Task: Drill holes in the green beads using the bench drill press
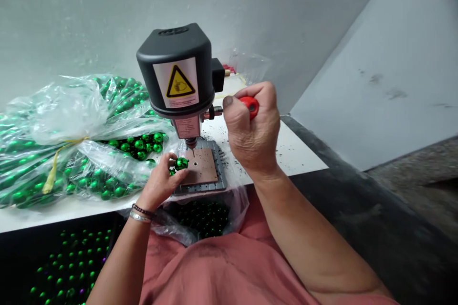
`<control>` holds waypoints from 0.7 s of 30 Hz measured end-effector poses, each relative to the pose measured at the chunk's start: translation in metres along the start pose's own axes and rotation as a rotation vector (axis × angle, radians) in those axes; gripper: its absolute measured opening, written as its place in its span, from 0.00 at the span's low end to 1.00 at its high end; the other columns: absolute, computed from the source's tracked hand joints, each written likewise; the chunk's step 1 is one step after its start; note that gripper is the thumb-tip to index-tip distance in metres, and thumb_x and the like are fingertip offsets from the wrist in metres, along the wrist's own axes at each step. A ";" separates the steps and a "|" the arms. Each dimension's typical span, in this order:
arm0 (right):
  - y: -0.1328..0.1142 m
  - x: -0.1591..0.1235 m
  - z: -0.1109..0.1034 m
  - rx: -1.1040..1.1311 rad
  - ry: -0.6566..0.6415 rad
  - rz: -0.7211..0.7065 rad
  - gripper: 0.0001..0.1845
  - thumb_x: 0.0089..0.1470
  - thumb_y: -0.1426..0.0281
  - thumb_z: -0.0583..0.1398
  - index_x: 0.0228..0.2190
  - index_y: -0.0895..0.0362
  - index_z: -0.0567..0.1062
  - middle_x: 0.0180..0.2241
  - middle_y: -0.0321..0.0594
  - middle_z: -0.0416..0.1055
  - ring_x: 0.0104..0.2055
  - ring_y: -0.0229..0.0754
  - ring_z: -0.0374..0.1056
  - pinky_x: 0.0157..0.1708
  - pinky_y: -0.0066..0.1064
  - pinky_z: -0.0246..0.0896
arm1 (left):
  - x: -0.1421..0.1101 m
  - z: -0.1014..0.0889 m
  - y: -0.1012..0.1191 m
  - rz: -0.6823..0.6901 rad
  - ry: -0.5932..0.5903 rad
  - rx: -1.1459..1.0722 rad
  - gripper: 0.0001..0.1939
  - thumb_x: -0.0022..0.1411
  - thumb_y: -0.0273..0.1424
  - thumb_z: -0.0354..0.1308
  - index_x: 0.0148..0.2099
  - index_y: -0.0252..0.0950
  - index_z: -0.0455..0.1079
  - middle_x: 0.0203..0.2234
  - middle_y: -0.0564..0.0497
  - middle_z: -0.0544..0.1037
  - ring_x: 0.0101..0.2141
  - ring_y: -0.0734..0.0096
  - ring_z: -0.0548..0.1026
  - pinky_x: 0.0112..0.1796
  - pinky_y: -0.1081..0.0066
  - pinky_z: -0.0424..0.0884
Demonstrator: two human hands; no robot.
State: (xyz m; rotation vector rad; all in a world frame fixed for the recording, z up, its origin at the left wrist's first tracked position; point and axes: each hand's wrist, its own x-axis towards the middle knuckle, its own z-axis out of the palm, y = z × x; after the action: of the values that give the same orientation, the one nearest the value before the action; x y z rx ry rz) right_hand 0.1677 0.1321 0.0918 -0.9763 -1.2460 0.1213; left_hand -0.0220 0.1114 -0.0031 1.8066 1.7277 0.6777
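Observation:
My left hand [162, 178] pinches a shiny green ball [181, 163] at the left edge of a brown board [205, 167]. At least one more green ball shows partly under its fingers. The board lies on the grey base of a small drill press [175, 69], with a dark hole near its middle. A thin drill bit [193, 152] points down above the board, apart from the ball. My right hand [252, 128] is wrapped round the red knob [250, 106] of the press's lever, to the right of the machine's head.
Clear plastic bags [67, 119] full of green balls cover the table's left side. An open bag [203, 217] of green balls hangs at the table edge before my lap. Dark shavings lie on the white table [300, 152]. More green balls sit in a dark container [71, 257] at lower left.

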 end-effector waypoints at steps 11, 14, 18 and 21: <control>-0.004 0.056 0.012 -0.174 -0.194 0.079 0.19 0.52 0.59 0.54 0.21 0.56 0.52 0.19 0.28 0.48 0.22 0.27 0.44 0.24 0.24 0.45 | 0.019 0.015 0.007 -0.028 -0.032 0.130 0.22 0.52 0.37 0.58 0.50 0.40 0.68 0.40 0.48 0.78 0.40 0.62 0.74 0.42 0.65 0.67; 0.000 0.070 0.021 -0.213 -0.207 0.138 0.19 0.52 0.63 0.56 0.19 0.56 0.51 0.18 0.28 0.47 0.22 0.27 0.43 0.24 0.24 0.43 | 0.023 0.016 0.004 -0.031 -0.035 0.142 0.22 0.51 0.38 0.59 0.50 0.41 0.70 0.37 0.49 0.78 0.39 0.61 0.74 0.41 0.65 0.67; 0.003 0.073 0.025 -0.165 -0.171 0.125 0.19 0.52 0.64 0.56 0.19 0.56 0.51 0.18 0.27 0.48 0.22 0.27 0.43 0.24 0.24 0.43 | 0.027 0.017 0.001 -0.015 -0.046 0.160 0.24 0.50 0.38 0.60 0.51 0.44 0.70 0.35 0.51 0.78 0.36 0.64 0.74 0.39 0.67 0.67; 0.003 0.071 0.024 -0.170 -0.179 0.156 0.20 0.51 0.63 0.57 0.19 0.56 0.51 0.18 0.27 0.48 0.22 0.27 0.43 0.24 0.24 0.43 | 0.029 0.018 0.003 0.006 -0.065 0.208 0.24 0.51 0.37 0.59 0.52 0.44 0.70 0.34 0.52 0.78 0.34 0.65 0.74 0.38 0.68 0.67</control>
State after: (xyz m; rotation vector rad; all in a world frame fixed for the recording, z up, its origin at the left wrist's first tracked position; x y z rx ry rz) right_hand 0.1752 0.1878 0.1420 -1.2321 -1.3584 0.2319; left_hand -0.0065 0.1394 -0.0146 1.9499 1.8055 0.4496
